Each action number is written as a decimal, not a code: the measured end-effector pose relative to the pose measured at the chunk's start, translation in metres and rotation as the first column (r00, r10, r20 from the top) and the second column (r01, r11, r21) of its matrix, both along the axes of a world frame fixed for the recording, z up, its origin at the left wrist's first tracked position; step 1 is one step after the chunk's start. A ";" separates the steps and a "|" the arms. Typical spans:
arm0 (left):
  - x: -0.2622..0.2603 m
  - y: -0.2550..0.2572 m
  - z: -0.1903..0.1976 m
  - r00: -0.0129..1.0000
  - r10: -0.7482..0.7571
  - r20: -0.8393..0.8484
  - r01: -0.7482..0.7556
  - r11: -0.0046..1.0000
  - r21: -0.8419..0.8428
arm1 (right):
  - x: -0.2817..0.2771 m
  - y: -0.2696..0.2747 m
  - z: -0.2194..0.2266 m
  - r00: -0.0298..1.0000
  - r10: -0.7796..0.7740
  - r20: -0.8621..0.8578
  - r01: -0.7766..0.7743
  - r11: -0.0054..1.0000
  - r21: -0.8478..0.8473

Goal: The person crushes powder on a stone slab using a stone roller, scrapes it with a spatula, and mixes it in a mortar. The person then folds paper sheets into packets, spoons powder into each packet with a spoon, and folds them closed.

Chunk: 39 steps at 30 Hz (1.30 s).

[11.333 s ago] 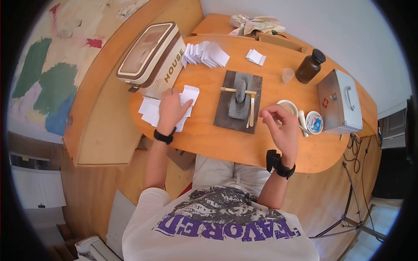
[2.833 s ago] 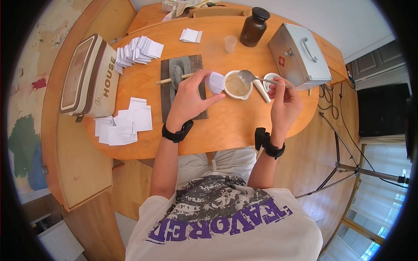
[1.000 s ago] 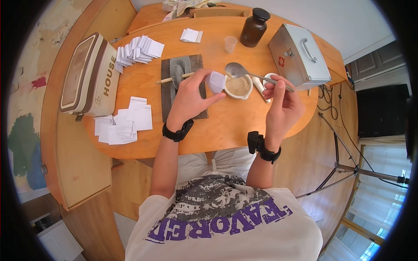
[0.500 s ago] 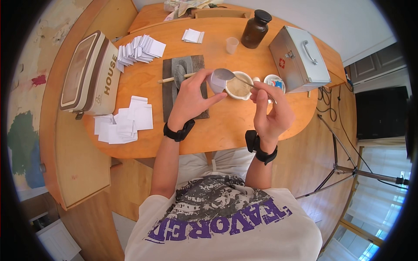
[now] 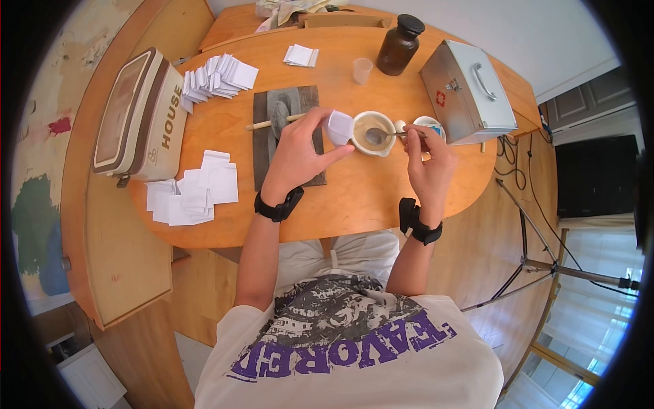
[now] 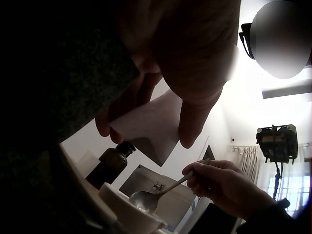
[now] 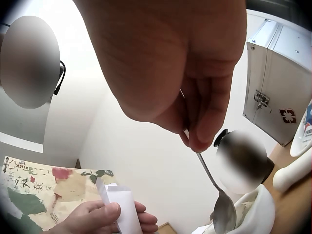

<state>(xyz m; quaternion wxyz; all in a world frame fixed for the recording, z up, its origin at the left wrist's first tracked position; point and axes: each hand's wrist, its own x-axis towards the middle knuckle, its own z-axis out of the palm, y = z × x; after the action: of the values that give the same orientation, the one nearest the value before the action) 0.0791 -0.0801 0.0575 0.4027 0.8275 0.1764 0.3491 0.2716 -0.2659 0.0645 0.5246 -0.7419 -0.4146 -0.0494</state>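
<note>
My left hand (image 5: 297,161) holds a small white paper packet (image 5: 338,128) between thumb and fingers, just left of the white mortar bowl (image 5: 381,148). Seen from the left wrist, the packet (image 6: 153,126) is pinched above and beside the bowl. My right hand (image 5: 430,165) pinches the handle of a metal spoon (image 5: 375,135), whose head is in the bowl over beige powder. The right wrist view shows the spoon (image 7: 224,212) tilted down at the bowl (image 7: 261,214). How much powder the packet contains cannot be told.
White papers (image 5: 216,184) lie front left, folded packets (image 5: 221,76) behind them. A HOUSE box (image 5: 154,133) stands left, a dark slab (image 5: 262,160) near the left hand. Behind are a plastic cup (image 5: 362,70) and brown bottle (image 5: 398,49); a metal case (image 5: 466,95) stands right.
Over the last second the spoon moved from the packet's opening back right and down into the bowl. The left hand kept the packet in place. Earlier, the left hand was at the front-left papers.
</note>
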 end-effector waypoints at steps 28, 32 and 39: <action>0.003 -0.001 0.000 1.000 -0.003 -0.010 0.003 1.000 0.023 | -0.049 0.008 0.039 0.992 0.061 -0.107 -0.021 0.940 0.340; 0.001 -0.001 0.002 1.000 -0.006 -0.024 0.006 1.000 0.001 | -0.047 0.009 0.037 0.989 0.088 0.119 -0.118 0.955 0.273; 0.002 -0.001 0.000 1.000 0.006 -0.018 -0.006 1.000 0.015 | -0.044 0.008 0.034 0.990 0.087 0.112 -0.117 0.947 0.298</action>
<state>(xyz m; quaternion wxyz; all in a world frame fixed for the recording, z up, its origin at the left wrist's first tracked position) 0.0806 -0.0806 0.0577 0.3938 0.8332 0.1798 0.3441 0.2275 -0.2583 0.0984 0.6134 -0.6266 -0.4652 -0.1214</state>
